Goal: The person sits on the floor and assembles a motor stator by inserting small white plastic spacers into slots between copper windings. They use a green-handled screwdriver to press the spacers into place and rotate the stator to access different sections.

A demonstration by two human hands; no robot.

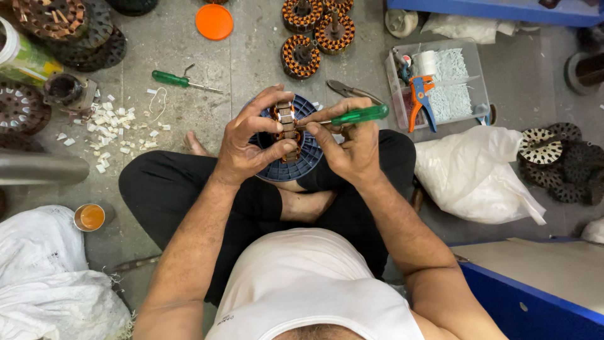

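I sit cross-legged on a grey floor. My left hand grips a copper-wound stator held over a round blue plastic spool that rests on my legs. My right hand holds a green-handled screwdriver, its tip pressed into the stator's slots next to my left thumb. Both hands hide most of the stator.
Three wound stators lie ahead. A second green screwdriver, an orange lid and white scraps lie to the left. A clear box with orange-blue pliers sits right, beside a white bag.
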